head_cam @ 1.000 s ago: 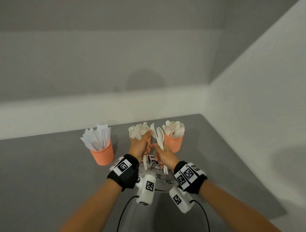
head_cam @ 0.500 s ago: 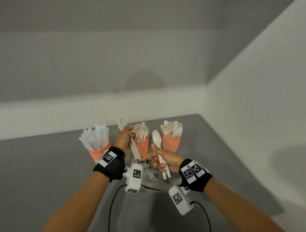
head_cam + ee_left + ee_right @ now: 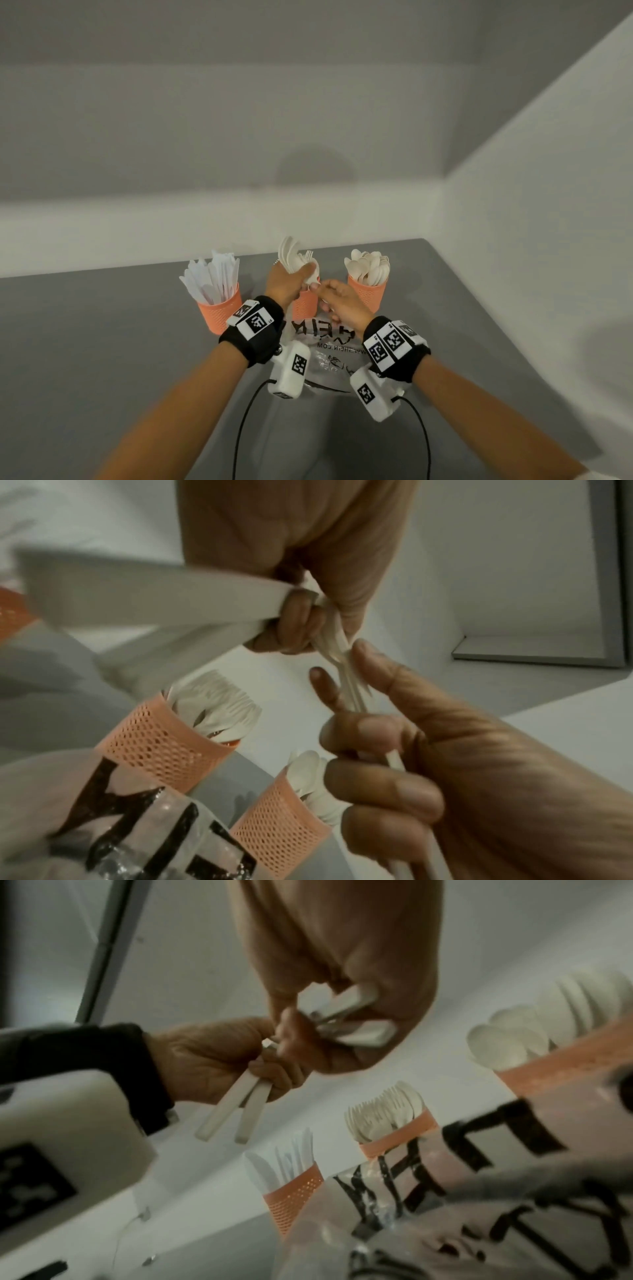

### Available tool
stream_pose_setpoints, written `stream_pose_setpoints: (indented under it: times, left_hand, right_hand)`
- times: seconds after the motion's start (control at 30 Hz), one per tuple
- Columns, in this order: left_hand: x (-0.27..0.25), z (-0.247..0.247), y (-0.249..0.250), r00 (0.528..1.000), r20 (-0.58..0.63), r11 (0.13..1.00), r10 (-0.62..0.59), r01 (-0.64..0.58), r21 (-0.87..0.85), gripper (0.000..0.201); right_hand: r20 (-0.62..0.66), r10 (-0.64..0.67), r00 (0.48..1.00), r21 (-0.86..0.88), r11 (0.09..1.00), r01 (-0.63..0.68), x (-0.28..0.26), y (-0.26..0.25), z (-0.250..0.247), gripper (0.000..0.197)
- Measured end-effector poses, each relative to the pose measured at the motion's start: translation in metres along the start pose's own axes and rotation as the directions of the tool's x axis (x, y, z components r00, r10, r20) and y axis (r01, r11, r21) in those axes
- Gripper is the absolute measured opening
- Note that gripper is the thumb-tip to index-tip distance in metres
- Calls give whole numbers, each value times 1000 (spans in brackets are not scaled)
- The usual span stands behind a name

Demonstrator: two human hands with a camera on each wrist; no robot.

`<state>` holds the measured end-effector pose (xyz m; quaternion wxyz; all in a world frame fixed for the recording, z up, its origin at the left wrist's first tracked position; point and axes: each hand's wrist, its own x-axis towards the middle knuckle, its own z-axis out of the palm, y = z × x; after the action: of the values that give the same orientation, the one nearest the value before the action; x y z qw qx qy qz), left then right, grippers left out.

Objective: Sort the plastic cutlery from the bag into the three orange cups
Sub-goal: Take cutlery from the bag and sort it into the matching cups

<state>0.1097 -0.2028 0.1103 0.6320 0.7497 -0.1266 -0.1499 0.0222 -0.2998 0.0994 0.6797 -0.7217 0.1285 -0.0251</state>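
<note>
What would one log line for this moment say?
left hand: grips cutlery bundle | right hand: pinches cutlery handles | three orange cups: part-filled

Soft, even, rather dim indoor light in the head view; no glare. Faint rounded shadow on the wall [image 3: 315, 171] above the middle cup [image 3: 305, 306], and a pale one on the right-hand wall. Straight edges bowed toward the corners by the wide lens. Sharp enough on the table [image 3: 102, 342], softer on the forearms near the lower edge. Grainier and duller in both wrist views, with a greenish-grey cast. Heavy motion smear across the white cutlery [image 3: 143, 593] left of the left hand [image 3: 301, 561]. Bag [image 3: 479, 1218] lettering smeared and out of focus below the right hand [image 3: 342, 961]; strong barrel stretch at the borders.
</note>
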Motion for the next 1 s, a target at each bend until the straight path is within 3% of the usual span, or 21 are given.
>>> stream_pose_setpoints:
  times: [0.1, 0.2, 0.27, 0.37, 0.5, 0.63, 0.8, 1.0]
  left_hand:
    - [-1, 0, 1, 999, 52, 980, -14, 24, -196, 25]
    - [-5, -1, -2, 990, 115, 916, -81, 119, -384, 23]
    - [-7, -1, -7, 983, 171, 922, -64, 123, -366, 19]
    - [-9, 4, -13, 979, 201, 943, -33, 97, -318, 17]
    - [-8, 11, -21, 975, 221, 958, -30, 91, -271, 30]
    - [-8, 15, -21, 980, 165, 944, -111, 156, -291, 26]
    - [-7, 12, -20, 961, 187, 843, -202, 268, -467, 26]
    - [17, -14, -24, 953, -15, 834, -303, 258, -488, 20]
  right_hand:
    - [-71, -48, 996, 14, 999, 49, 1, -4, -2, 22]
    - [-40, 13, 999, 208, 978, -4, 5, -2, -7, 32]
    - [-19, 32, 999, 253, 967, -26, 7, 1, -10, 35]
    - [24, 1, 1000, 180, 984, -5, 5, 2, -8, 38]
    - [52, -30, 998, 142, 990, 23, 3, 4, -2, 44]
    - [-19, -7, 1000, 67, 998, 8, 5, 10, -5, 31]
    - [-106, -70, 992, -157, 986, 53, 12, 23, -20, 25]
    - [-335, -107, 936, -73, 993, 87, 29, 18, -61, 27]
